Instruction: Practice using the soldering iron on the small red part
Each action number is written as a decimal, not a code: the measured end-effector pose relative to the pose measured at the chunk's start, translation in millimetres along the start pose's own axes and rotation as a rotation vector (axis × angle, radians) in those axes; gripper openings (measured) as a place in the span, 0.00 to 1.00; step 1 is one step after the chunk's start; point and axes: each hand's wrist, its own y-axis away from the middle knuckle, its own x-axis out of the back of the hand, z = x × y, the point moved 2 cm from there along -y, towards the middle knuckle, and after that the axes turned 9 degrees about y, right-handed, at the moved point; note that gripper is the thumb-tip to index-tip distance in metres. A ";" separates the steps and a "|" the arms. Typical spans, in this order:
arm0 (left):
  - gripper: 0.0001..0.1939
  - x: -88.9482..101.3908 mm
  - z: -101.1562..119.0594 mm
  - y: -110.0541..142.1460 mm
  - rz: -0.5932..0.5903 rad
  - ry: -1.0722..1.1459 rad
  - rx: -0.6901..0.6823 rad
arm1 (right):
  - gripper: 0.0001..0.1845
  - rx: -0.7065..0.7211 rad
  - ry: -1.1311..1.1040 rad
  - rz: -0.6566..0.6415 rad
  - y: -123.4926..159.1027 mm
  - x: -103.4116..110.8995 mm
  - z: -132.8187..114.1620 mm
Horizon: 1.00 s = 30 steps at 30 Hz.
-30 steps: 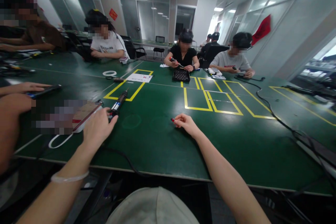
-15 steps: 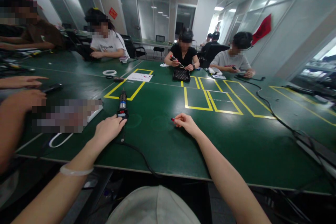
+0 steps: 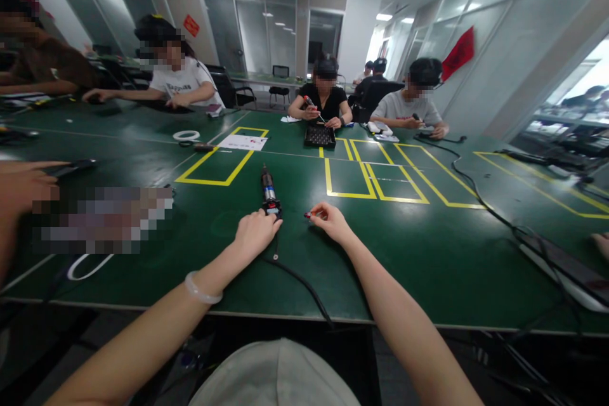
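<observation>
My left hand is closed round the rear end of an electric screwdriver, which lies on the table with its thin tip pointing away from me. A black cord runs from its rear toward the table's near edge. Just to the right, my right hand pinches a small red-and-black piece between thumb and fingertips, low over the table. What kind of piece it is cannot be made out. A short gap separates the piece from the screwdriver.
Yellow tape rectangles mark the green table. To the left are a blurred-out flat item and a co-worker's hand. Farther back lie a white sheet, a tape roll and a black tray. Several people sit around the table.
My left hand has slid the screwdriver to the right, close to my right hand. The right hand still pinches the small piece in about the same place. The view has turned slightly.
</observation>
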 end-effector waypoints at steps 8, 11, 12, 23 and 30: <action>0.22 2.4 69.9 -2.3 0.011 0.107 -0.138 | 0.08 -0.018 0.161 0.106 -2.1 9.2 7.6; 0.20 1.7 77.4 1.6 0.018 0.136 -0.172 | 0.08 -0.031 0.201 0.064 -2.1 10.0 10.6; 0.20 1.0 77.8 2.9 0.024 0.145 -0.180 | 0.07 -0.027 0.217 0.046 -2.2 10.5 11.1; 0.21 -4.2 70.4 8.5 0.052 0.188 -0.197 | 0.09 -0.051 0.229 -0.004 -1.6 13.8 5.4; 0.23 -0.9 69.8 15.2 0.056 0.200 -0.213 | 0.07 -0.061 0.175 -0.021 -3.2 12.7 14.0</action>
